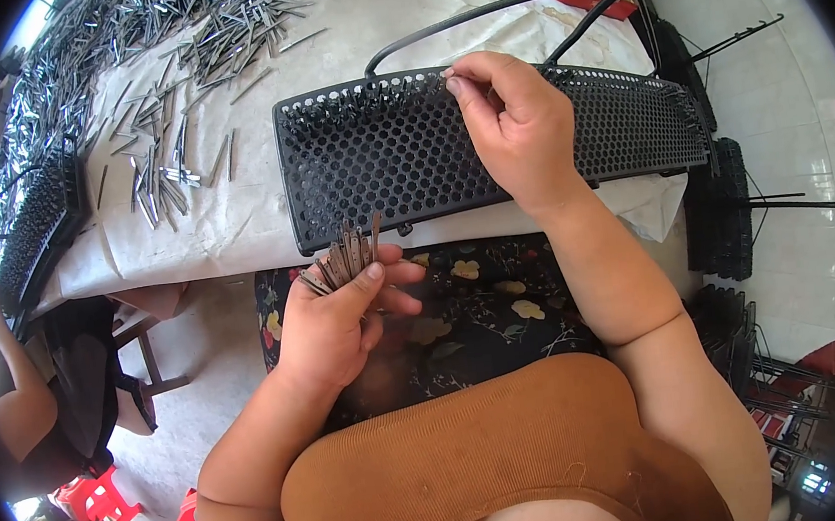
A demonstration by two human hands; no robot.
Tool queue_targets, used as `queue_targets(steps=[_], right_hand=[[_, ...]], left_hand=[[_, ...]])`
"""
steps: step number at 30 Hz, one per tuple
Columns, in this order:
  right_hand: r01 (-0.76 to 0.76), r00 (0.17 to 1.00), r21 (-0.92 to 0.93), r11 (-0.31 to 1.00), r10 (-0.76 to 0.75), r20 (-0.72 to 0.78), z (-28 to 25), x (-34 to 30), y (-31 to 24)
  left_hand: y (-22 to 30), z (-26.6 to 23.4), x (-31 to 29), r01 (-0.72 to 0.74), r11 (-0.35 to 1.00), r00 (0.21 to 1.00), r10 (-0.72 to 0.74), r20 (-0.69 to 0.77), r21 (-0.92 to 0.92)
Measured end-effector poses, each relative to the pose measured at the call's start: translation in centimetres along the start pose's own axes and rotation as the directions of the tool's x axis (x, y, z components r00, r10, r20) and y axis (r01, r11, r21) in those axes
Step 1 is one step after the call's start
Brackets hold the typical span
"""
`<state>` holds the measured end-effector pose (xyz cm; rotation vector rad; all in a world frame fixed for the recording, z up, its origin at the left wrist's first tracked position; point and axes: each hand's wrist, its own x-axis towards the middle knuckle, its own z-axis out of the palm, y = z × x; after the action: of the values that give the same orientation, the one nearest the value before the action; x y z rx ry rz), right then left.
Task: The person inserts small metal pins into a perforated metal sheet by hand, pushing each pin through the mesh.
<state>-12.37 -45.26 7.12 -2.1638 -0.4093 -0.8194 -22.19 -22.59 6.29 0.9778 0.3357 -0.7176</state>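
A bundle of thin, flat metal strips [345, 257] with small holes sticks up from my left hand [328, 319]. The thumb presses them against the curled fingers, in front of the near edge of a black perforated rack [399, 172]. My right hand [518, 125] is at the rack's far edge, thumb and forefinger pinched together above the row of holes there. Whatever lies between those fingertips is too small to make out. To the left of that pinch, dark upright pieces [352, 106] crowd the far row of the rack.
A large heap of metal strips [203, 20] covers the far left of the cloth-covered table [243, 227]. A black rod handle [474, 16] arches behind the rack. At the left, another person's arm [16, 369] is by a second rack [41, 216]. More black racks [719, 211] stand at the right.
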Motion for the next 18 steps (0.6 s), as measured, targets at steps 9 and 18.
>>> queue_targets(steps=[9,18], right_hand=[[0.238,0.968,-0.14,0.961,-0.224,0.113,0.3,-0.6,0.0],[-0.727,0.687,0.493,0.479,0.499,0.528,-1.8,-0.2,-4.3]], left_hand=[[0.0,0.1,-0.1,0.009,1.0,1.0,-0.009,0.007,0.004],[0.3,1.2,-0.2,0.01,1.0,0.994,-0.009,0.107,-0.011]])
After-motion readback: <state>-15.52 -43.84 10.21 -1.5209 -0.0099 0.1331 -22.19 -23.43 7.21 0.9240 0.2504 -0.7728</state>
